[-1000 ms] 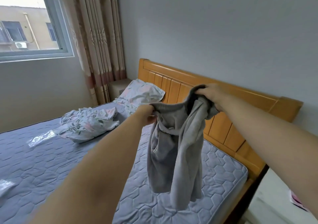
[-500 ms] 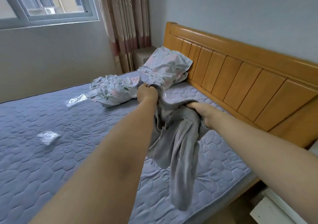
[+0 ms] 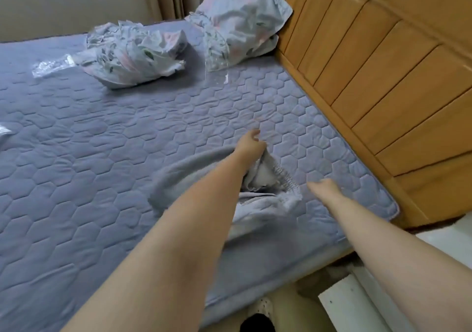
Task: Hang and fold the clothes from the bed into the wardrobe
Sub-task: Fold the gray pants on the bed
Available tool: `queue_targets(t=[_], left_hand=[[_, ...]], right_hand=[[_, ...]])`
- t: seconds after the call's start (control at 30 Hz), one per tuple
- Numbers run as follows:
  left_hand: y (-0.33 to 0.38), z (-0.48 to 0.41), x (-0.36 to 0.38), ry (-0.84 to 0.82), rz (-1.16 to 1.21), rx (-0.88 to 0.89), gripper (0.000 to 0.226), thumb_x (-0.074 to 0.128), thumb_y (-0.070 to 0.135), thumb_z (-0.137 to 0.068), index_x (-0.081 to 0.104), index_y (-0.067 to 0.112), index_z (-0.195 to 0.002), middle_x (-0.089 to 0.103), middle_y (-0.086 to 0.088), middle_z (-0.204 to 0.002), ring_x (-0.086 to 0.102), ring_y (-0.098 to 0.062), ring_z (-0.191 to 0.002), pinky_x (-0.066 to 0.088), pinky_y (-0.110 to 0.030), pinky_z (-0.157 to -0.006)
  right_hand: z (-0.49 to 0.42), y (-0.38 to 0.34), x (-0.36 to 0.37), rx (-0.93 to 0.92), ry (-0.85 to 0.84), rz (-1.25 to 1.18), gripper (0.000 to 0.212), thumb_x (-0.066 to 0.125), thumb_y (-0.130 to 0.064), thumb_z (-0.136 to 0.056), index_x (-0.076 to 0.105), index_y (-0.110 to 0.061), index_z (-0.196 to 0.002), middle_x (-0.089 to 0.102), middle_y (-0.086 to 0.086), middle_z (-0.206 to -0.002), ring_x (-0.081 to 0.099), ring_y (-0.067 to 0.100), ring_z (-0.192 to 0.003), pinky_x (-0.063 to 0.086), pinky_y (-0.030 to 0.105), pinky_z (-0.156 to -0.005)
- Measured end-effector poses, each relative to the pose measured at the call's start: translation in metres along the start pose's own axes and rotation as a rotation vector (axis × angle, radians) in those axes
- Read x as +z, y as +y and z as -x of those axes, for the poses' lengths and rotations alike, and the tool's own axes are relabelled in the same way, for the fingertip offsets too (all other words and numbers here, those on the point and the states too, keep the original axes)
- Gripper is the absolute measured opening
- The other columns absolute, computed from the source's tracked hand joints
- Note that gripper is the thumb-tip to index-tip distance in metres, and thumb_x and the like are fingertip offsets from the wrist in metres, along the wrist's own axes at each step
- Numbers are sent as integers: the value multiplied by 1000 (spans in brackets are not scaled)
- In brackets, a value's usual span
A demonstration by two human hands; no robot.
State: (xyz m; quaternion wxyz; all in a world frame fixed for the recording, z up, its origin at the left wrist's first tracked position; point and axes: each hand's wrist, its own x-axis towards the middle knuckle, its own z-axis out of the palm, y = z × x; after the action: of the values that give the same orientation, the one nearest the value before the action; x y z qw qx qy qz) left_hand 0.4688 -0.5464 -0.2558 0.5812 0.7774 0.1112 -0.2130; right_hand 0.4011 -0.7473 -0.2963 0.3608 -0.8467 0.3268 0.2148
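Grey garment (image 3: 178,178) now dropped on bed (image 3: 102,153), left hand (image 3: 249,144), right hand (image 3: 323,187) loosely spread

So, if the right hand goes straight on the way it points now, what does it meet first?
Most likely the grey garment on the mattress: the right hand points at its ribbed edge, just ahead. Depth is unclear.

The left forearm (image 3: 204,216) covers much of the grey garment (image 3: 182,174); on the left hand (image 3: 249,144), blur obscures the grip.
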Motion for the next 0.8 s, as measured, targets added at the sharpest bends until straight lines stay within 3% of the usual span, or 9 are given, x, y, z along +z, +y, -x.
queue_targets(t=[0.1,0.2,0.27,0.33,0.43,0.53,0.63,0.73,0.8], left_hand=[[-65,-19,21,36,-100,-116,50,51,9,-92,42,12,-141,52,-14,-136,55,-33,-116,47,-36,-94],[-117,-26,23,111,-214,-201,48,48,10,-93,43,13,-140,50,-11,-139,53,-26,-119,43,-28,-92],[-147,-30,22,122,-282,-249,49,44,9,-94,41,15,-142,47,-9,-142,52,-24,-120,41,-26,-85],[-177,-34,22,100,-378,-287,52,42,9,-93,37,16,-144,42,-8,-144,49,-25,-122,41,-28,-84],[-220,-40,21,27,-588,-293,57,46,12,-92,31,17,-147,32,-7,-151,33,-28,-135,39,-38,-102],[-260,-45,18,7,-894,-190,68,52,15,-90,21,21,-150,15,-3,-158,9,-27,-145,18,-46,-117],[-295,-48,8,92,-1060,-126,75,52,21,-92,8,24,-152,-2,-5,-161,-5,-26,-147,5,-53,-117],[-331,-43,-4,286,-979,-193,80,56,30,-91,5,26,-153,-5,-6,-160,-6,-25,-147,5,-53,-116],[-349,-34,-11,468,-789,-315,80,61,32,-89,12,24,-152,5,-8,-159,5,-27,-146,13,-50,-115]], right_hand=[[-41,23,18,13,-39,131,43,47,-24,-95,54,13,-116,55,31,-124,54,36,-103,43,37,-87],[-65,35,47,-42,-53,215,24,51,-18,-89,45,-8,-68,53,21,-81,51,28,-88,38,33,-65],[-77,42,70,-55,-108,259,29,51,-16,-89,38,-16,-63,45,14,-76,45,24,-83,32,31,-67],[-82,44,93,-58,-200,308,13,50,-18,-92,58,-10,-86,56,18,-94,53,33,-104,38,31,-81],[-96,51,127,-133,-208,414,44,52,-24,-91,50,-5,-131,46,20,-136,43,33,-128,35,33,-101],[-110,59,159,-328,-211,553,51,56,-25,-88,44,-9,-135,39,15,-139,36,32,-130,31,35,-107],[-119,66,189,-706,-133,764,54,62,-24,-83,46,-10,-132,39,14,-139,35,31,-131,30,39,-109],[-118,74,222,-1085,-110,845,50,80,-19,-63,62,-4,-107,57,18,-117,57,37,-109,47,42,-93],[-110,78,246,-1178,-136,839,46,85,-19,-55,64,-4,-93,61,16,-103,62,36,-91,53,40,-80]])
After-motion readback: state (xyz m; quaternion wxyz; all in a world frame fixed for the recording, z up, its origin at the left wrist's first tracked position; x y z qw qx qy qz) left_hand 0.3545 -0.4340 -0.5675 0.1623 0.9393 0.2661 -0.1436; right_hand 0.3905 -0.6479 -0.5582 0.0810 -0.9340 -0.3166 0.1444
